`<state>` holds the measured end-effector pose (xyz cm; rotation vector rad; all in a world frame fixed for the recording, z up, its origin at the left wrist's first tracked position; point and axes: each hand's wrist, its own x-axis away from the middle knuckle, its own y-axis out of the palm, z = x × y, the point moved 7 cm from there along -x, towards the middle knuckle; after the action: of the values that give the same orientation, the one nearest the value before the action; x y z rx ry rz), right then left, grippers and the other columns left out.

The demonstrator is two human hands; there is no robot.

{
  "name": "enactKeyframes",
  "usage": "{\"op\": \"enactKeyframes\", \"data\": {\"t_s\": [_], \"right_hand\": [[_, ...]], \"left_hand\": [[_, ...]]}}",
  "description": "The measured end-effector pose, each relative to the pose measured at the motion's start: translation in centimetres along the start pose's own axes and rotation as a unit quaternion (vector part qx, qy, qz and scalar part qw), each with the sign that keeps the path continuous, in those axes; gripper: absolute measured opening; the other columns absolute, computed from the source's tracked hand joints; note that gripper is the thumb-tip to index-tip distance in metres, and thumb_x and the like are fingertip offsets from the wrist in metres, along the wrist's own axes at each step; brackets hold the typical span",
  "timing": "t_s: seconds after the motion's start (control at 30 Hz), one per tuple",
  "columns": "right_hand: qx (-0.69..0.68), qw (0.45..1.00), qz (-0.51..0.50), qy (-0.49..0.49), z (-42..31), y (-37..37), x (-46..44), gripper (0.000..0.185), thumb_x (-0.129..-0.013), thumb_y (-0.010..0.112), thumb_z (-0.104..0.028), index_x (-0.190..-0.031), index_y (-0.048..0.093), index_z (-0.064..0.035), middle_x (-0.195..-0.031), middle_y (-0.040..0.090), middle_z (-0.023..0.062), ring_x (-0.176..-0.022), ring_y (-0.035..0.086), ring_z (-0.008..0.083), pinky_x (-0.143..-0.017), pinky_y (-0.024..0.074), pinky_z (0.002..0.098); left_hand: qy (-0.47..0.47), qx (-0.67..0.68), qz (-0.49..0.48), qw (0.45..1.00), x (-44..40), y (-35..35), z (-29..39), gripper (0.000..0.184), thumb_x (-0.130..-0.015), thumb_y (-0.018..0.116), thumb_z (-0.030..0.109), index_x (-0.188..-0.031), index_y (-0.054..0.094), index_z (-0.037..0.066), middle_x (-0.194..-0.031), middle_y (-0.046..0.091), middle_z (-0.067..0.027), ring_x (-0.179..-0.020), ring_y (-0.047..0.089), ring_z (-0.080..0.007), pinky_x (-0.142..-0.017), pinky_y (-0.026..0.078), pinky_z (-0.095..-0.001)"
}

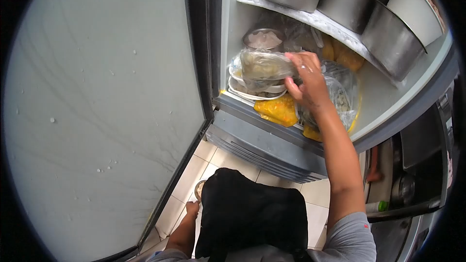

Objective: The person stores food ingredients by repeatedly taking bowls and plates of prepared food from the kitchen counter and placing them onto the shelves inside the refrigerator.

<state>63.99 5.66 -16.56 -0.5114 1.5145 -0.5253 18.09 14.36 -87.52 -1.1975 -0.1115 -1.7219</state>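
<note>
Inside the open freezer, my right hand point(309, 81) pinches the right end of a clear plastic bag point(267, 65) with pale contents. Beneath that bag are white-rimmed containers point(242, 91), and behind it stands a round metal bowl point(248, 40) holding pale pinkish food. A yellow bag point(277, 110) lies just below my right hand, and more clear bags point(342, 94) are to its right. Low down by my body, my left hand point(192, 207) is closed on the edge of a small round bowl point(197, 190); the black apron covers most of this bowl.
The freezer door point(107, 106) stands wide open on the left. Above the bags, a frosted shelf point(310, 18) carries several metal pots point(393, 39) and a white tub point(412, 12). A dark rack point(407, 208) with a green-capped bottle point(382, 206) is at right. The floor is tiled point(233, 162).
</note>
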Motion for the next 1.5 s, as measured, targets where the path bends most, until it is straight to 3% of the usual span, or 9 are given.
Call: {"op": "enactKeyframes", "data": {"t_s": [0.07,0.2,0.3,0.6,0.67,0.97,1.07,1.2,1.5], "right_hand": [[0.051,0.997,0.035,0.034,-0.4,-1.7,0.3,0.045,-0.071,0.064,-0.009,-0.115,0.055,-0.0043,-0.103,0.059,0.0145,-0.096,0.053,0.0295,-0.086,0.0439,0.0373],[-0.103,0.923,0.142,0.341,6.6,-1.5,4.4,0.036,-0.077,0.064,-0.021,-0.104,0.061,0.0016,-0.092,0.065,0.0136,-0.072,0.056,0.016,-0.065,0.0464,0.0295],[-0.228,0.794,0.125,0.549,9.8,-0.5,5.3,0.036,-0.075,0.063,-0.024,-0.097,0.063,0.0043,-0.089,0.064,0.0128,-0.072,0.056,0.0156,-0.059,0.0455,0.0306],[-0.228,0.781,0.183,0.551,9.4,-2.5,-0.2,0.033,-0.077,0.062,-0.026,-0.094,0.066,0.0027,-0.09,0.064,0.0119,-0.077,0.059,0.0183,-0.057,0.0457,0.0314],[-0.297,0.752,0.194,0.556,10.0,-1.8,0.0,0.031,-0.079,0.062,-0.026,-0.096,0.065,-0.0004,-0.091,0.064,0.0102,-0.077,0.059,0.018,-0.055,0.045,0.0309],[-0.452,0.669,0.201,0.554,10.3,5.3,-2.6,0.023,-0.085,0.059,-0.028,-0.1,0.064,-0.0115,-0.097,0.061,0.0051,-0.077,0.056,0.017,-0.053,0.0447,0.0302],[-0.451,0.647,0.175,0.59,10.9,7.2,-3.9,0.032,-0.091,0.048,-0.028,-0.116,0.059,-0.0137,-0.118,0.055,0.0083,-0.095,0.054,0.0201,-0.06,0.0435,0.029],[-0.377,0.724,0.085,0.571,13.7,7.9,-4.3,0.02,-0.087,0.056,-0.025,-0.102,0.063,-0.0142,-0.106,0.059,0.0035,-0.08,0.056,0.0129,-0.046,0.04,0.0237],[-0.171,0.839,0.127,0.502,16.7,8.0,-2.1,0.043,-0.088,0.052,-0.036,-0.12,0.055,-0.0069,-0.116,0.056,0.0084,-0.098,0.053,0.0215,-0.072,0.0494,0.0349]], "left_hand": [[0.017,0.039,-0.026,0.999,0.2,0.7,-0.2,0.052,-0.074,0.069,0.025,-0.112,0.052,-0.007,-0.098,0.059,-0.0222,-0.082,0.06,-0.0347,-0.057,0.05,-0.0472],[0.09,-0.021,-0.094,0.991,0.8,1.7,1.0,0.034,-0.079,0.063,0.025,-0.096,0.054,-0.003,-0.077,0.054,-0.0136,-0.065,0.056,-0.0271,-0.051,0.047,-0.0432],[0.087,0.074,-0.12,0.986,2.8,2.0,2.9,0.026,-0.081,0.062,0.026,-0.085,0.053,0.002,-0.066,0.048,-0.0071,-0.056,0.052,-0.0219,-0.047,0.042,-0.0374],[0.051,0.133,-0.135,0.981,-1.7,5.3,-0.5,0.024,-0.081,0.061,0.018,-0.093,0.052,-0.001,-0.071,0.049,-0.0082,-0.054,0.051,-0.0213,-0.046,0.043,-0.0363],[-0.087,0.264,-0.08,0.957,-1.4,5.7,-1.4,0.026,-0.081,0.059,0.011,-0.101,0.051,-0.003,-0.084,0.055,-0.0132,-0.06,0.056,-0.0237,-0.047,0.046,-0.0351],[0.064,0.321,-0.095,0.94,-1.6,6.6,2.7,0.026,-0.086,0.062,0.01,-0.109,0.053,0.005,-0.093,0.064,-0.0105,-0.076,0.065,-0.0208,-0.063,0.055,-0.0322],[0.027,0.461,-0.197,0.865,1.0,6.1,5.2,0.025,-0.087,0.062,0.01,-0.11,0.054,0.005,-0.096,0.064,-0.0102,-0.077,0.065,-0.0198,-0.066,0.055,-0.0315],[0.235,0.312,-0.171,0.905,6.6,4.2,11.7,0.03,-0.086,0.062,0.009,-0.113,0.054,0.002,-0.099,0.064,-0.0103,-0.081,0.064,-0.0191,-0.07,0.054,-0.0303],[0.245,0.308,-0.291,0.872,8.1,4.6,17.8,0.033,-0.085,0.059,0.006,-0.116,0.052,-0.001,-0.101,0.064,-0.0116,-0.083,0.064,-0.0183,-0.074,0.053,-0.0288]]}}
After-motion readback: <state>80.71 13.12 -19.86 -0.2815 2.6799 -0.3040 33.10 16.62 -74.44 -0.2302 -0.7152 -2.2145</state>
